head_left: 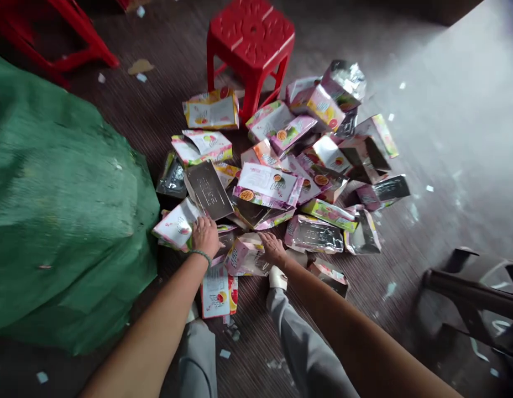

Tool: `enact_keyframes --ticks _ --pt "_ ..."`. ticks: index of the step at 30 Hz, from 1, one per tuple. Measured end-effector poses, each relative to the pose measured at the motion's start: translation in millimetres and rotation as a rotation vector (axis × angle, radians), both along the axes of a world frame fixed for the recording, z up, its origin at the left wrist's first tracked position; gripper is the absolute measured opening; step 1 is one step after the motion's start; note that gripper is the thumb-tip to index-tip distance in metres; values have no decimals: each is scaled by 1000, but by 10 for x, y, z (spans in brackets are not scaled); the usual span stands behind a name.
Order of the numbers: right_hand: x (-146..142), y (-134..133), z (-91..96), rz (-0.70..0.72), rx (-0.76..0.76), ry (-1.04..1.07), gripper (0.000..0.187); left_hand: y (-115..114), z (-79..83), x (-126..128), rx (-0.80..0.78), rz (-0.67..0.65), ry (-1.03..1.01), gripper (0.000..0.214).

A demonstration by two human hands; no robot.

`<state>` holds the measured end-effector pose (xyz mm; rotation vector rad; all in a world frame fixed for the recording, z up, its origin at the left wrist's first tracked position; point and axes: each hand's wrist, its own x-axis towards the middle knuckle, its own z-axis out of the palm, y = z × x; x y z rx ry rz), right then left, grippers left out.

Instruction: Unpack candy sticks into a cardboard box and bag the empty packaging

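Note:
Loose printed fruit cartons, several with dark or clear inner faces, lie in a heap on the floor in the head view. My left hand (205, 235), wearing a green bracelet, rests at the edge of a white and pink carton (177, 225), its thumb apart from its fingers. Just above its fingertips a carton lies with its dark side (210, 189) up. My right hand (274, 250) has its fingers curled over the right end of a pink and brown carton (244, 256); their undersides are hidden. A white carton with a red edge (215, 293) lies between my feet.
A big green sack (66, 204) bulges on the left. Behind the heap stands a red plastic stool (252, 33), with another red stool (78, 38) at upper left. A dark stool (476, 293) is at right. Paper scraps dot the floor.

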<state>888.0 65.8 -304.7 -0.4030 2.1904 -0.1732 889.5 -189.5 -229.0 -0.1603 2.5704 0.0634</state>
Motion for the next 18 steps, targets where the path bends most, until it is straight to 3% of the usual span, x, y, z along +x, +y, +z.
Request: enact_keyframes --ticks 2,4,6,8,10,12,14,16,18 --pt "16 -33 -334 0 2 -39 107 53 -404 -63 -28 9 -27 81" --pt "49 -111 -551 -34 22 -82 108 46 -682 -84 -47 46 -43 80" --pt "85 -208 -610 -102 39 -124 107 20 -820 -68 -68 89 -38 73" --pt "101 -261 -489 -141 4 -156 91 5 -839 -13 -62 100 -58 53" --pt "52 -213 -194 -112 -81 -204 55 5 -772 84 -7 62 -123 33" --pt "-117 -50 240 -80 -185 -286 23 -7 -635 223 73 21 -211 35" --pt "-449 185 753 -149 -300 -373 23 -74 -428 402 142 -3 -258 37" --pt "-941 412 1253 -347 -400 -403 35 -240 -151 613 237 9 -247 31" --pt "-1534 561 1625 -557 -431 -291 42 -515 169 813 399 123 -141 26"
